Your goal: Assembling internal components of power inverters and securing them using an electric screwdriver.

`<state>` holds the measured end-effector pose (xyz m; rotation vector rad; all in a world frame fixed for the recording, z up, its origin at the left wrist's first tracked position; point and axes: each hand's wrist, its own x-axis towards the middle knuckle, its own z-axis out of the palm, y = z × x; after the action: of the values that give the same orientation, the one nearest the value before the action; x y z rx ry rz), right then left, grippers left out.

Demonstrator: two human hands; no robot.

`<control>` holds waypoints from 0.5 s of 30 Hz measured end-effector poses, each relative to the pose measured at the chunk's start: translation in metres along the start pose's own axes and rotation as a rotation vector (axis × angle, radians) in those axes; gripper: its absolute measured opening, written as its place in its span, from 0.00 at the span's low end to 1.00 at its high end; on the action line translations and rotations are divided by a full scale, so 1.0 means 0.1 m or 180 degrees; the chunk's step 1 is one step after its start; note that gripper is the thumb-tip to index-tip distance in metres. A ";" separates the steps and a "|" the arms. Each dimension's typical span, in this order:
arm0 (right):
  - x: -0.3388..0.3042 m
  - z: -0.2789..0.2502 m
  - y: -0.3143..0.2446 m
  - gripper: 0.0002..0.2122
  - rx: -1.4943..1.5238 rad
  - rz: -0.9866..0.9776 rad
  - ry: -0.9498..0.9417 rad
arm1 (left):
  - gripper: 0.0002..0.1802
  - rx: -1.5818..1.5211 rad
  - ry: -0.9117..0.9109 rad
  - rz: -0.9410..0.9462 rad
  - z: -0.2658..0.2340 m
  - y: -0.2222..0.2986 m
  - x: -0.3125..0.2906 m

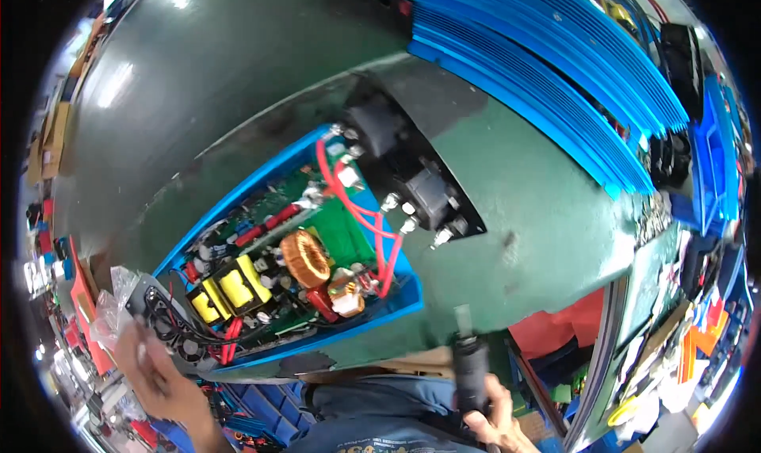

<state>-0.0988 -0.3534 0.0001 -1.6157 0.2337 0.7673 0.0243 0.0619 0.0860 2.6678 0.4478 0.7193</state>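
My right hand (498,417) is closed around a black electric screwdriver (471,370) near the table's front edge. Its pale tip points away from me and is blurred. Left of it lies an open blue metal housing (261,161) with a circuit board inside. On the board are a copper-wound ring coil (304,259) and yellow-wrapped transformers (242,285). Red wires (337,185) run from the board to a black end panel (468,215) with sockets. My left hand (158,378) is smeared by motion beside the end panel with a fan (190,348); its fingers cannot be read.
Several finned blue housings (539,72) lie at the far right of the green table (523,148). Blue bins (713,168) stand beyond them. An open drawer (567,330) with red lining sits at the near right. Clear plastic wrap (111,314) lies at the left.
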 end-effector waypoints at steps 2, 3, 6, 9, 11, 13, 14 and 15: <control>-0.07 0.03 -0.27 0.40 0.0736 0.0524 0.0953 | 0.20 -0.0008 0.0159 0.0015 0.22 -0.11 0.10; -0.02 -0.07 -0.48 0.35 0.0320 0.0321 0.1215 | 0.21 0.0158 0.0233 0.0088 0.29 -0.13 0.14; 0.09 -0.41 -0.64 0.41 0.0314 0.0099 0.0934 | 0.22 -0.0365 0.0552 -0.0044 0.32 -0.14 0.03; 0.19 -0.62 -0.98 0.36 -0.0535 0.0365 0.1096 | 0.25 -0.0245 0.0814 -0.0214 0.32 -0.20 0.01; 0.39 -0.66 -1.26 0.32 -0.1115 0.0172 0.1384 | 0.26 -0.0250 0.0887 -0.0342 0.29 -0.32 -0.04; 0.50 -0.72 -1.32 0.33 -0.1656 -0.0113 0.1590 | 0.30 -0.0746 0.0281 -0.0762 0.27 -0.48 -0.16; 0.54 -0.77 -1.32 0.32 -0.1756 -0.0046 0.1719 | 0.32 -0.0906 0.0202 -0.0836 0.27 -0.59 -0.27; 0.59 -0.79 -1.34 0.31 -0.2118 -0.0293 0.1834 | 0.31 -0.0609 -0.0072 -0.0941 0.19 -0.75 -0.44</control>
<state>0.0474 -0.3834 0.0728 -2.4494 0.3311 0.2910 -0.0173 0.1074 0.0218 2.3618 0.7110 0.6082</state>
